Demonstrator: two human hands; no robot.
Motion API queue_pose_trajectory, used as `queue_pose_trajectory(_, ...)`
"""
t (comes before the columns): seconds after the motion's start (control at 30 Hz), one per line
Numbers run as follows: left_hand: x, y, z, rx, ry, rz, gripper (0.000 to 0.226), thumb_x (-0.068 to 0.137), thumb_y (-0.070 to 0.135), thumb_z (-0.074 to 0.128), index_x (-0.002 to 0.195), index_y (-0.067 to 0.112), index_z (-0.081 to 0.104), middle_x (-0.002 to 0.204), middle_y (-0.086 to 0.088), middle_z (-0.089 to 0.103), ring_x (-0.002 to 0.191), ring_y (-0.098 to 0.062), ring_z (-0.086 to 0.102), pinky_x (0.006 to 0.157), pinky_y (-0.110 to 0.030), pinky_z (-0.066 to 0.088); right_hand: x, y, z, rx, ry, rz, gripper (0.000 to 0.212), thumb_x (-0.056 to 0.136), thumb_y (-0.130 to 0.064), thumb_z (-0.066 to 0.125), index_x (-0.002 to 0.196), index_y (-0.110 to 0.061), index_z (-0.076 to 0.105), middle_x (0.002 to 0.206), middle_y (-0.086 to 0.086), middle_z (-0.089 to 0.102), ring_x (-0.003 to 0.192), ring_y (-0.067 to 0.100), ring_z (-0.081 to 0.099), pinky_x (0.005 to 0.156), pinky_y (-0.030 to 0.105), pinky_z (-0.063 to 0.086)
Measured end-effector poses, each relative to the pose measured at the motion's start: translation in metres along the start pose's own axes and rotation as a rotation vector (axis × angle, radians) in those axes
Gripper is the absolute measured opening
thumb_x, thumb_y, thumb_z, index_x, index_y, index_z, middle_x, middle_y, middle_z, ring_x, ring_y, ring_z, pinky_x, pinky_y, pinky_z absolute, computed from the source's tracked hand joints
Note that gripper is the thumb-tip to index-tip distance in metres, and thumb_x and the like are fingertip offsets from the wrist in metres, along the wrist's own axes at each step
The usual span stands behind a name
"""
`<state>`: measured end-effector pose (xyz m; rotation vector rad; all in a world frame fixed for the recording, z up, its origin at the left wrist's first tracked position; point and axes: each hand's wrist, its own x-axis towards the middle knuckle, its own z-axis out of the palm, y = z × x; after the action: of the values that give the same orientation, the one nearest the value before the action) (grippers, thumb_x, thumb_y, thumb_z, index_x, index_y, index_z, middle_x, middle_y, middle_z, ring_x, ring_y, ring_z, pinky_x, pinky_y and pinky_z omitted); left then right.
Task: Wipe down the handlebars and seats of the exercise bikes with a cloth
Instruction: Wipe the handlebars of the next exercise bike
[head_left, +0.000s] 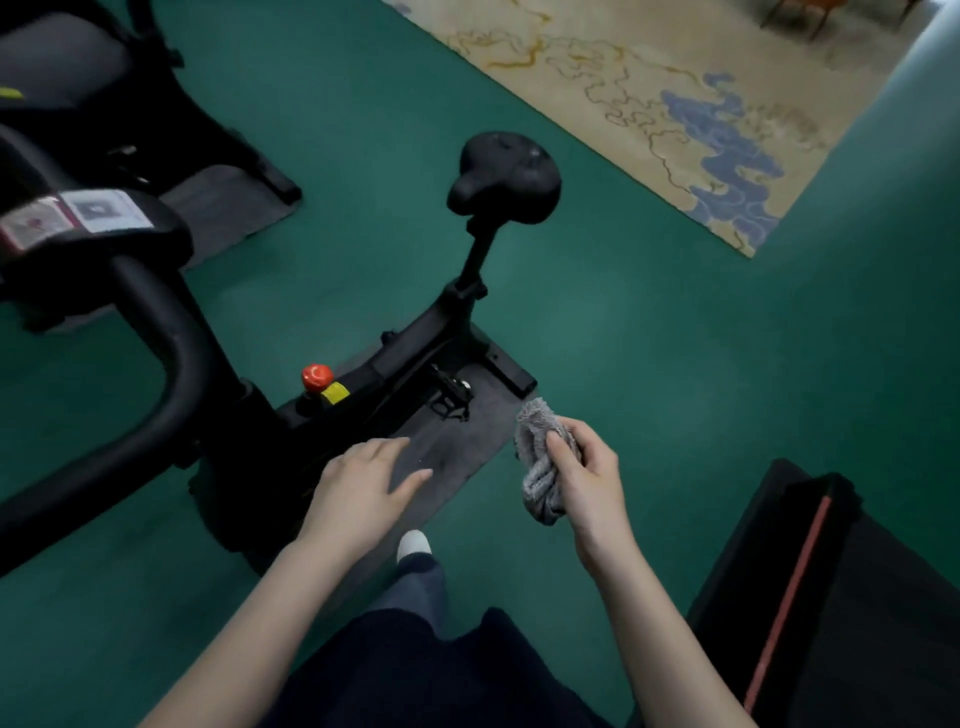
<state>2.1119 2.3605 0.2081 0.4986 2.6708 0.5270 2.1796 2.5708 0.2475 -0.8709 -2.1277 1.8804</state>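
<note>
Cloth (540, 462) sits bunched in curled fingers (560, 448) of right hand (589, 480), left hand (363, 488) spread empty, handlebar (179, 358) cropped.

No text can be read.
Two stickers (78, 215) at the middle of the handlebars (171, 322) carry print too blurred to make out; the yellow tag (335, 393) beside the red knob (317, 376) shows no legible lettering.

The cloth (543, 462) is grey. The bike seat (504, 176) and frame (415, 343) are black, with a red knob (317, 376) and a yellow label (335, 393). The floor (649, 338) is teal green. The rug (675, 104) is beige, patterned with blue cloud shapes and thin golden-brown lines. A red stripe (789, 597) crosses the black equipment (857, 623).
</note>
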Motion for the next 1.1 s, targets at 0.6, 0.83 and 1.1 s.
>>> queue_pose_trajectory(0.6, -0.005, -0.065, -0.026, -0.409, 0.296, -0.722, 0.063, 0.091, 0.062, 0.038, 0.145, 0.031, 0.030, 0.148, 0.010, 0.038, 0.132, -0.012, 0.041, 0.100, -0.023, 0.039, 0.116, -0.106, 0.180, -0.058, -0.776, -0.229, 0.015, 0.094, 0.000, 0.051, 0.099, -0.005, 0.064, 0.086, -0.001, 0.067, 0.072, -0.005, 0.059, 0.070, 0.008, 0.044)
queue_pose_trajectory(0.83, -0.015, -0.039, -0.016, -0.598, 0.656, -1.168, 0.061, 0.086, 0.051, 0.057, 0.139, 0.022, 0.045, 0.130, 0.005, 0.052, 0.121, -0.018, 0.047, 0.089, -0.018, 0.031, 0.136, -0.136, 0.227, -0.154, -1.115, -0.382, 0.013, 0.094, -0.008, 0.055, 0.101, -0.011, 0.066, 0.093, 0.005, 0.066, 0.088, 0.022, 0.062, 0.086, 0.041, 0.048)
queue_pose_trajectory(1.1, -0.030, 0.016, -0.017, -0.581, 0.975, -1.306, 0.064, 0.080, 0.055, 0.050, 0.132, 0.016, 0.053, 0.127, 0.009, 0.051, 0.122, -0.013, 0.048, 0.102, -0.021, 0.030, 0.131, -0.170, 0.247, -0.011, -1.187, -0.869, 0.020, 0.086, -0.011, 0.061, 0.104, -0.011, 0.069, 0.099, 0.000, 0.058, 0.096, 0.003, 0.056, 0.085, 0.014, 0.043)
